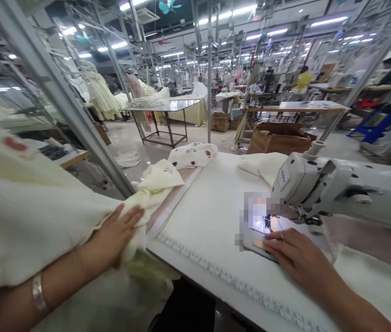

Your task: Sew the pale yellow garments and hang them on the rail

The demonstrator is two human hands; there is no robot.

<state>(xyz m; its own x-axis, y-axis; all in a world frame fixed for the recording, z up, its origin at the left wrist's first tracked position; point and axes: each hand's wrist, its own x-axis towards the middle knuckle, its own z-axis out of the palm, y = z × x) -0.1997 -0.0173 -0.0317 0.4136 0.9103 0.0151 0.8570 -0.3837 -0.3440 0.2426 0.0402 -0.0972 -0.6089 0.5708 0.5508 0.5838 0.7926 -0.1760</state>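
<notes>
Left hand (117, 237), at eight o'clock from mid-view: fingers extended and slightly apart, laid on a pale cloth (50, 216) that hangs beside the worktable (202, 216). Right hand (290, 253), at four o'clock: fingers reaching onto the small grey plate (259, 249) below the needle; whether they pinch anything, I cannot tell. Sewing machine (382, 184), at three o'clock: head above the plate, lamp lit. Spotted cloth (193, 156), just off centre toward twelve: bunched at the table's far edge. State of work: I make out no finished seam, though blurred blocks mask part of the needle area. Outstanding, by my judgement: any stitching of the pale cloth, which I log at eight to nine o'clock, well apart from the needle.
</notes>
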